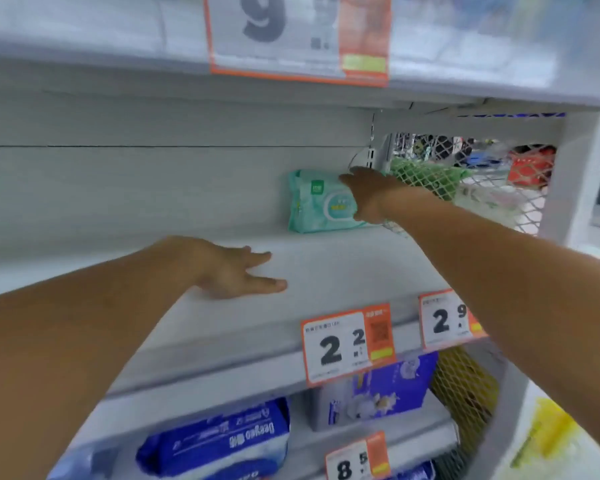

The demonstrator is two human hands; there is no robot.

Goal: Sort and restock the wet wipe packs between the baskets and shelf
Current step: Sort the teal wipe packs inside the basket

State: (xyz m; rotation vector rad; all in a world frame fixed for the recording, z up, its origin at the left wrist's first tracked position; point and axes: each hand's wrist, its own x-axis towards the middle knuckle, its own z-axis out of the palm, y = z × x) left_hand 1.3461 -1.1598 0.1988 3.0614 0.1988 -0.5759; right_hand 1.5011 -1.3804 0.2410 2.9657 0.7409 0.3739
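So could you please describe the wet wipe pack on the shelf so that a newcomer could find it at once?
Look at the nearly bare white middle shelf, above the orange-framed price tags. At its back right, beside the mesh side panel, stands a pale mint-green wipe pack under the right hand. It is the only pack there; those below are blue.

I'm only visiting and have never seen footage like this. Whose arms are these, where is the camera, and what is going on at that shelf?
There is no machine here: a person wears a wide-angle camera on the head, so you look down their own arms. This single picture faces a shop shelf. The right hand reaches to the back and lies against a pale green wet wipe pack standing near a mesh side panel; whether it grips the pack is unclear. The left hand rests open and flat on the bare shelf board, holding nothing. Orange price tags hang along the shelf edge, and blue packs sit on the shelf below.
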